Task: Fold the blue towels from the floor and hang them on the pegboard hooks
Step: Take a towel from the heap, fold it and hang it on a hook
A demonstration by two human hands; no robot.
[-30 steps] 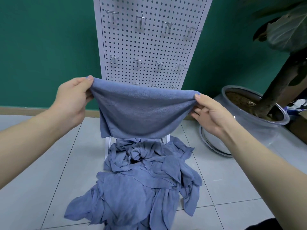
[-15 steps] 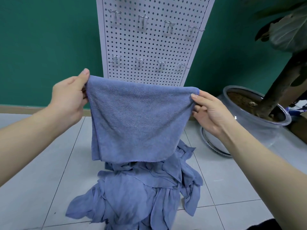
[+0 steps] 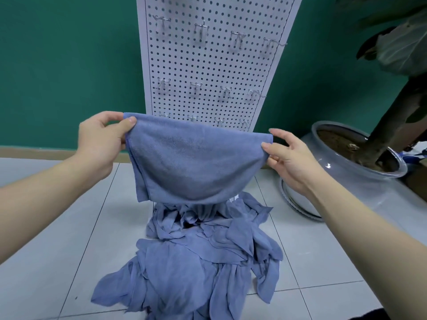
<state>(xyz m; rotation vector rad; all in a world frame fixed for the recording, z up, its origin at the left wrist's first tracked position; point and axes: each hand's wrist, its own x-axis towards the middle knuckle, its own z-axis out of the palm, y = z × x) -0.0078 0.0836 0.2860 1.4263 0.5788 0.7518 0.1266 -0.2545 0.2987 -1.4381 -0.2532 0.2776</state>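
A folded blue towel (image 3: 191, 162) hangs in the air between my hands, its doubled lower edge sagging in a curve. My left hand (image 3: 101, 139) pinches its top left corner between thumb and fingers. My right hand (image 3: 286, 155) pinches the top right corner, the other fingers spread. Behind the towel stands a white pegboard (image 3: 212, 58) with rows of bare metal hooks (image 3: 202, 28); the towel covers the board's foot. Below, a heap of crumpled blue towels (image 3: 196, 262) lies on the floor.
A large glass pot (image 3: 360, 172) with soil and a tree trunk (image 3: 397, 116) stands on a saucer at the right. The wall behind is green. Grey floor tiles (image 3: 57, 227) spread left and right of the heap.
The towel hung longer and flat half a second ago; now its lower part is drawn up into a shorter curved fold. Both hands have shifted their pinch at the top corners.
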